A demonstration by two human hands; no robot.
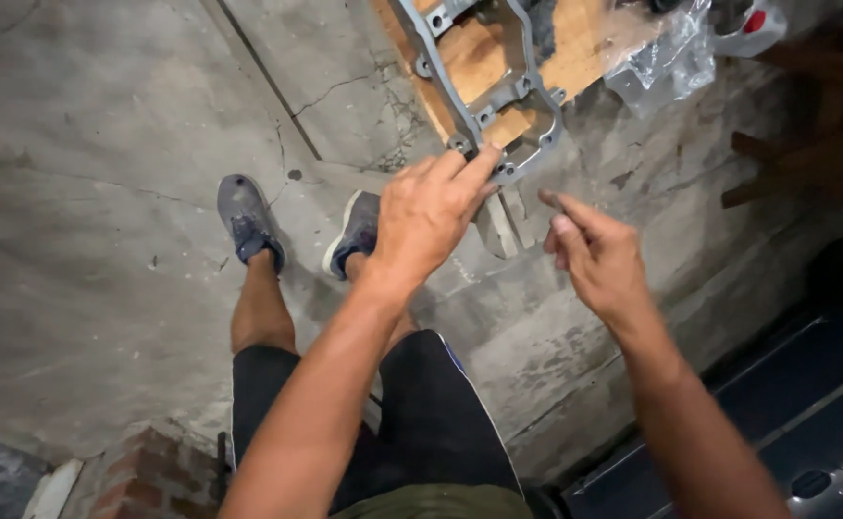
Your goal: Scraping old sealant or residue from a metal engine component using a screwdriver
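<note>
A grey cast-metal frame part [484, 106] with bolt holes lies on a wooden pallet [474, 58] at the top of the head view. My left hand [431, 216] reaches forward, its fingertips touching the frame's near corner. My right hand [595, 255] hovers just right of it, fingers loosely curled with thumb and forefinger pinched together; whether a small item sits between them is unclear. Both forearms stretch up from the bottom of the view.
My legs in dark shorts and grey shoes [248, 226] stand on a cracked concrete floor [104, 192]. Crumpled clear plastic [667, 53] lies at the top right. Brick [143, 476] shows at the bottom left, a dark vehicle body [806, 413] at the bottom right.
</note>
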